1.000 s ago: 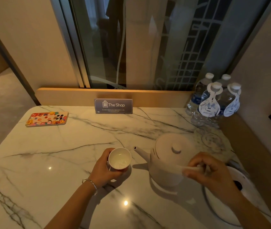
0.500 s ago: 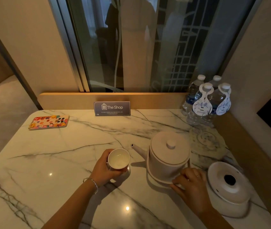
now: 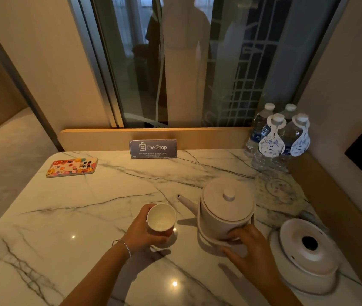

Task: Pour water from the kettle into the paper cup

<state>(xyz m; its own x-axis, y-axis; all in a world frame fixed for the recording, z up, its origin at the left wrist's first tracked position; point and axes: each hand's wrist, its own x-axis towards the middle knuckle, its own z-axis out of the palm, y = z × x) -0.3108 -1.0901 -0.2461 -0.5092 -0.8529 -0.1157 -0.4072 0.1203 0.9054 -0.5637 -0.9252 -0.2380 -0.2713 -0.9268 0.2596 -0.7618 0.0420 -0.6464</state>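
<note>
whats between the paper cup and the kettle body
Only the kettle's spout, pointing left toward the paper cup from the kettle. Below it the marble table is bare, as the head view shows.

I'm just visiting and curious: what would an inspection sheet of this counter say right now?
Surface: marble counter, dry where visible.
Job's things: kettle upright on the counter, lid on, spout towards the paper cup; contents of cup unclear.
Clutter: kettle base, colourful coaster, sign, four water bottles.
Grippers: left hand wraps the cup; right hand rests at the kettle's foot.
Cables: nothing seen.
Surroundings: glass panel behind.
</note>
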